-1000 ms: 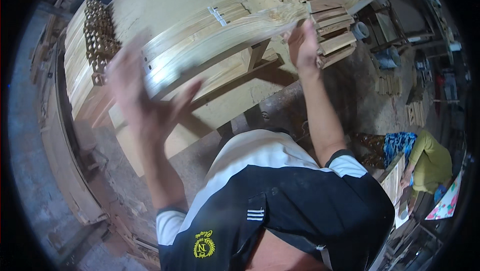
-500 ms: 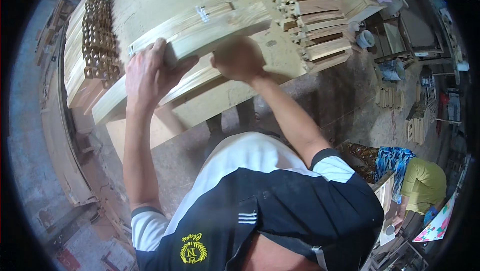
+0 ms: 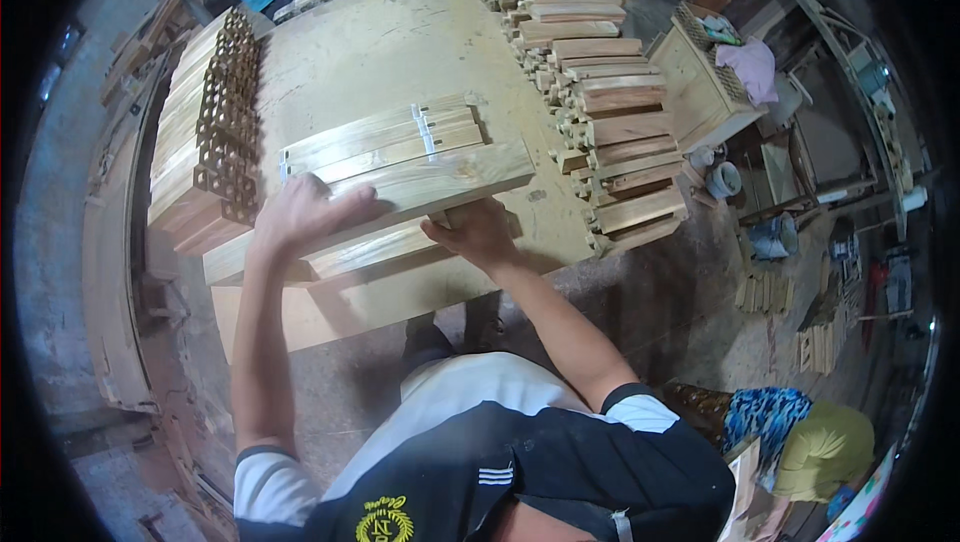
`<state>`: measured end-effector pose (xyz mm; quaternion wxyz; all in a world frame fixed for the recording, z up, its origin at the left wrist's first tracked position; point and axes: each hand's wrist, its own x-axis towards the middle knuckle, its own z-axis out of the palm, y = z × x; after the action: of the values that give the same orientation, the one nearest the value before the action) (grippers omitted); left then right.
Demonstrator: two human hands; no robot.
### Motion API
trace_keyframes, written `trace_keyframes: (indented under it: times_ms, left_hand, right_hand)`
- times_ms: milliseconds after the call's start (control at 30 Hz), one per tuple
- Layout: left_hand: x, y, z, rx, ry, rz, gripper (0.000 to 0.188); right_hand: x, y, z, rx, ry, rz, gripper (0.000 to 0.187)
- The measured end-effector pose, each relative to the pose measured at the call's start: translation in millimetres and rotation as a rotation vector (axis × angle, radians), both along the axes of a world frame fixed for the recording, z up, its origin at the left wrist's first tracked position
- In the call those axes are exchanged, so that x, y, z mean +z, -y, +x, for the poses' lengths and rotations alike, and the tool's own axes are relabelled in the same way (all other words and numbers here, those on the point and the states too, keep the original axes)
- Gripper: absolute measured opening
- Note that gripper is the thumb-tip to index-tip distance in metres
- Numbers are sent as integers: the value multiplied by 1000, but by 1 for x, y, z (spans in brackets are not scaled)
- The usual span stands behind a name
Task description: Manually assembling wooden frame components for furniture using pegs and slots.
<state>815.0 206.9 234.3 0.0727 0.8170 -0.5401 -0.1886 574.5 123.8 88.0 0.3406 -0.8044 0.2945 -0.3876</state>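
Toward the desk's [image 3: 340, 57] near edge, my left hand [image 3: 292, 219] lay across a plank [image 3: 440, 180], thumb spread from the fingers [image 3: 312, 194]; my right hand [image 3: 482, 234] sat beneath it, probably for support. I couldn't tell whether either pinched it.

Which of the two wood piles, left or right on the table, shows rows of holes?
The left pile: its inner side shows many dark holes, whereas the right pile shows narrow, projecting ends there.
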Motion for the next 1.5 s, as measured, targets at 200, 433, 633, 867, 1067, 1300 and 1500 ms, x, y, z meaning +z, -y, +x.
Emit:
trace_keyframes:
  times_ms: [200, 433, 633, 867, 1067, 1300, 1500]
  left_hand:
    - [1, 9, -1, -188, -242, 64, 88]
    - [71, 2, 9, -342, -131, -196, 80]
    - [60, 83, 63, -266, 67, -477, 69]
    - [-137, 218, 165, -289, 301, -537, 70]
    - [-192, 288, 203, 102, 316, -488, 70]
    - [-179, 122, 194, 328, -61, -722, 66]
    - [-280, -3, 194, 782, -767, -583, 62]
  right_hand:
    - [5, 3, -5, 44, -62, 85, 52]
    - [23, 23, -15, -1, -189, -274, 70]
    - [74, 143, 61, -151, -293, -242, 74]
    - [-40, 132, -34, -350, -318, 505, 62]
    - [-84, 142, -21, -371, -236, 579, 55]
    - [-92, 155, 21, -413, -560, 480, 69]
    - [-112, 168, 38, -380, -458, 450, 70]
